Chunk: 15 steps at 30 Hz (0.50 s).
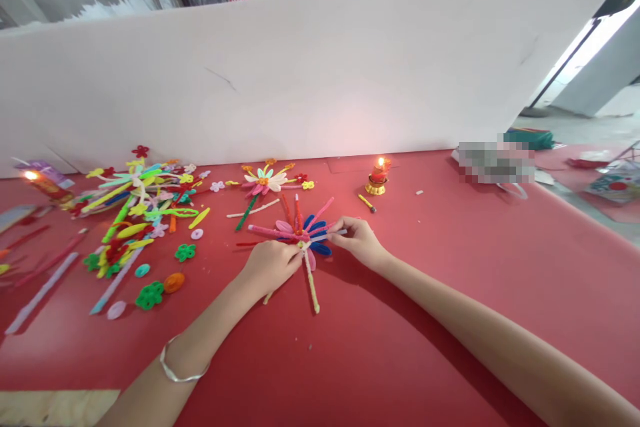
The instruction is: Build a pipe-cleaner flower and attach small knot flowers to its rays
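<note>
A half-made pipe-cleaner flower (305, 232), with blue and pink petals and red and pink stems fanning out, lies on the red table (425, 320). My left hand (270, 266) is closed, pinching the flower's centre where a pale yellow stem (313, 287) runs toward me. My right hand (357, 239) is closed on a light pipe cleaner (334, 234) at the flower's right side. A silver bangle (177, 364) circles my left wrist.
A lit red candle in a gold holder (377, 177) stands behind the hands. A finished pink-and-white flower (263, 182) and a heap of coloured pipe-cleaner pieces (135, 207) lie at left. Another flame (31, 176) burns at far left. A white board (320, 74) walls the back.
</note>
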{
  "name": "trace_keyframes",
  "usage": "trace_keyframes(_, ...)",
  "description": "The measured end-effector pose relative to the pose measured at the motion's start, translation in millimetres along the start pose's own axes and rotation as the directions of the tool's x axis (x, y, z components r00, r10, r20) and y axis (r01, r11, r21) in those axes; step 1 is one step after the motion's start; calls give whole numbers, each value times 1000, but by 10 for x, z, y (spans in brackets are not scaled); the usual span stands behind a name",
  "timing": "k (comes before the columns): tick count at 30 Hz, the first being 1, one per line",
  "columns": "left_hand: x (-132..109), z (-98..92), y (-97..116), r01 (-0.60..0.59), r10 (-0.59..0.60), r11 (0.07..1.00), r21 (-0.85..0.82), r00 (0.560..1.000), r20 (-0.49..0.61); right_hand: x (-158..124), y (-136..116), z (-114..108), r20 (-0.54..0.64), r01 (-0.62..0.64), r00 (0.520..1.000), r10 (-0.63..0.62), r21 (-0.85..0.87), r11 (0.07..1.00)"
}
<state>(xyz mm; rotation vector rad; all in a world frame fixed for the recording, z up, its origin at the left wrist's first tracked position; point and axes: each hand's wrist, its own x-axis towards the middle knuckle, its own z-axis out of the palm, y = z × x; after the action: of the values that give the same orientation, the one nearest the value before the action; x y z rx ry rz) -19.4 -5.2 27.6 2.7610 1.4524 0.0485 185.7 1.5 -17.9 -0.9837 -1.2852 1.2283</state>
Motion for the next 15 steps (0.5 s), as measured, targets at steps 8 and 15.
trace_keyframes(8,8,51,-32,-29,30,999,28,999,-30,-19,23,18,43,30,999,-28,-56,998)
trace_keyframes(15,14,117,-59,-101,109,992,73,986,-128,-49,-33,43,57,56,997,-48,-143,988)
